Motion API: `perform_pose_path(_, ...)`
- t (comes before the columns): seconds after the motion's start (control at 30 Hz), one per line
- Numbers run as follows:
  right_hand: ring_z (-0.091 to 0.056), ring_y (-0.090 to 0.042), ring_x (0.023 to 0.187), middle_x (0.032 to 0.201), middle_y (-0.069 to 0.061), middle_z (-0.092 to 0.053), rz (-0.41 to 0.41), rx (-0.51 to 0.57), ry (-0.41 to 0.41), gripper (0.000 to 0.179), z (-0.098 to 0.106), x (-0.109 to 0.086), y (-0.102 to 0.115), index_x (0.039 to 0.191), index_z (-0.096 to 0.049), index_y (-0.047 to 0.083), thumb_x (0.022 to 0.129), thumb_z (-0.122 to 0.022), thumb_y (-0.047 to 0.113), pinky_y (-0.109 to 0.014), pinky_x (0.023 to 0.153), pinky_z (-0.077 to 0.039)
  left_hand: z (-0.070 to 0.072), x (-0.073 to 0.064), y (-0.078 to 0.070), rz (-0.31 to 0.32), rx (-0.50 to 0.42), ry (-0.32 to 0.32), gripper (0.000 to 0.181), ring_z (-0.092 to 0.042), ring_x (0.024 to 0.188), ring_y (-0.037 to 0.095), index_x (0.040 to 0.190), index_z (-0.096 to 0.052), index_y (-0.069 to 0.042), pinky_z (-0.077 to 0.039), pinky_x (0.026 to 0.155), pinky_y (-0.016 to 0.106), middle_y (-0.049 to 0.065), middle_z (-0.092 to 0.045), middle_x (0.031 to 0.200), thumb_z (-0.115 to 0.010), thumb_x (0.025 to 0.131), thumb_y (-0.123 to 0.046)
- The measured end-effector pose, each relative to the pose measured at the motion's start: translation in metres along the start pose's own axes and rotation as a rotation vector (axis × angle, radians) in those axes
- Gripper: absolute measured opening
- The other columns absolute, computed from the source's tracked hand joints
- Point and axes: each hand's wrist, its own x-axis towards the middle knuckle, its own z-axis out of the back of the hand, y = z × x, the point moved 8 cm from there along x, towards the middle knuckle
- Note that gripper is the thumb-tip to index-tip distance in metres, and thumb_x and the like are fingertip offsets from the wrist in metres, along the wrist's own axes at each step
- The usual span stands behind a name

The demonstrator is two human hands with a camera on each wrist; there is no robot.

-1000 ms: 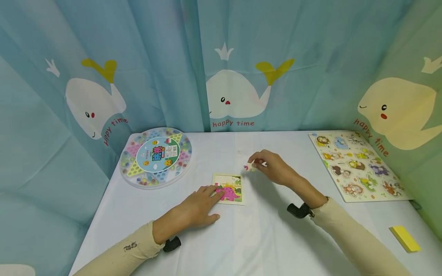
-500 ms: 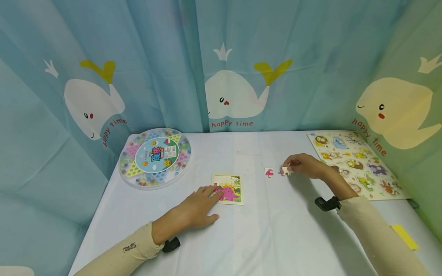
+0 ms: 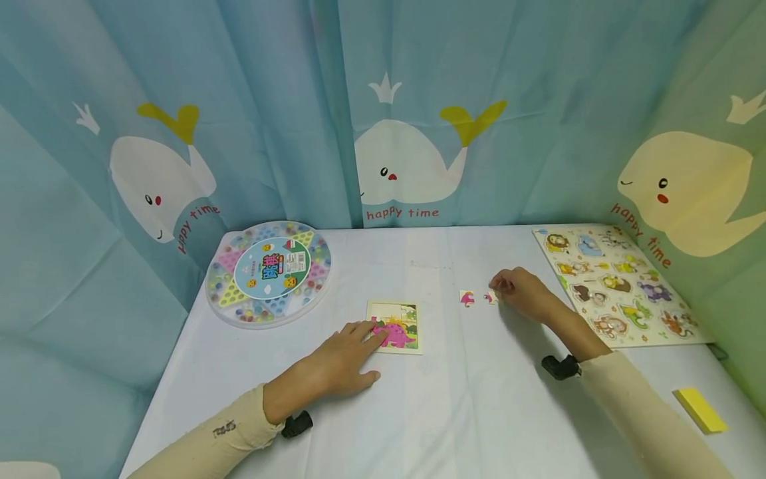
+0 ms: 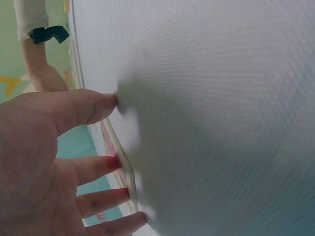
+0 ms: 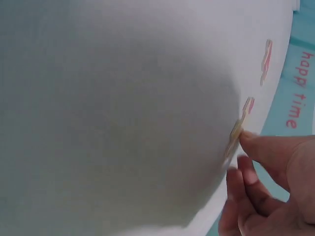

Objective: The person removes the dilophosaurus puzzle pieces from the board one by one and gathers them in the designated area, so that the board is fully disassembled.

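Observation:
My left hand (image 3: 342, 359) lies with its fingers spread, fingertips on the edge of a small framed dinosaur jigsaw puzzle (image 3: 402, 338). In the left wrist view its fingertips touch the puzzle's frame (image 4: 129, 172). The puzzle shows a pink dinosaur, and pale bare patches show in its upper part. To the right, my right hand (image 3: 522, 293) pinches the edge of a puzzle piece (image 3: 491, 297) at the tabletop. In the right wrist view the thumb is on that piece (image 5: 237, 130), with the other fingers curled below. A pink puzzle piece (image 3: 467, 298) lies just left of it.
A round Chinese checkers board (image 3: 224, 269) lies at the back left. At the back right is an animal peg puzzle board (image 3: 568, 283). A yellow block (image 3: 700, 410) sits near the right edge. Blue curtains (image 3: 287, 133) hang behind the white table (image 3: 419, 426).
My right hand has moved right, away from the framed puzzle. Two pieces now show on the table, where earlier they were in or under that hand. The left hand has stayed put.

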Motion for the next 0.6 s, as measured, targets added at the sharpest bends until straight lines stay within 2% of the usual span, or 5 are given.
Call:
perform_pose_path(0.13,-0.060,-0.040,0.102,0.109,-0.026,-0.061,-0.019,0.008,-0.044,0.022,-0.002,0.002,0.016,0.120,-0.067,-0.006,0.099,-0.068,-0.001,-0.056,0.089,-0.051,0.001,0.000,0.000,0.000,0.000,0.000,0.072,-0.041,0.150,0.035,0.162,-0.044,-0.015,-0.043,0.117,0.059,0.013,-0.039,0.166,-0.070,0.100,-0.041)
perform_pose_path(0.3,-0.063,-0.042,0.108,0.116,-0.027,-0.063,0.036,0.023,-0.078,0.026,-0.013,0.007,0.060,0.125,-0.065,-0.006,0.099,-0.068,-0.002,-0.057,0.093,-0.054,0.001,-0.001,-0.001,0.007,-0.007,0.007,0.072,-0.040,0.151,0.035,0.162,-0.043,-0.016,-0.041,0.118,0.059,0.013,-0.038,0.167,-0.070,0.100,-0.041)
perform_pose_path(0.47,-0.065,-0.040,0.112,0.123,-0.023,-0.065,0.097,0.039,-0.056,0.030,-0.040,0.009,0.100,0.129,-0.065,-0.004,0.099,-0.069,-0.001,-0.056,0.096,-0.054,0.001,-0.001,-0.001,0.012,-0.004,0.013,0.072,-0.039,0.152,0.034,0.163,-0.043,-0.016,-0.041,0.119,0.059,0.012,-0.038,0.167,-0.070,0.100,-0.042)
perform_pose_path(0.6,-0.064,-0.038,0.120,0.129,-0.018,-0.067,0.131,0.018,-0.006,0.033,-0.065,0.008,0.124,0.130,-0.066,0.001,0.098,-0.073,0.004,-0.057,0.101,-0.052,0.001,-0.001,0.000,0.005,0.011,0.008,0.073,-0.040,0.151,0.034,0.163,-0.043,-0.016,-0.042,0.118,0.059,0.012,-0.038,0.167,-0.070,0.101,-0.043)
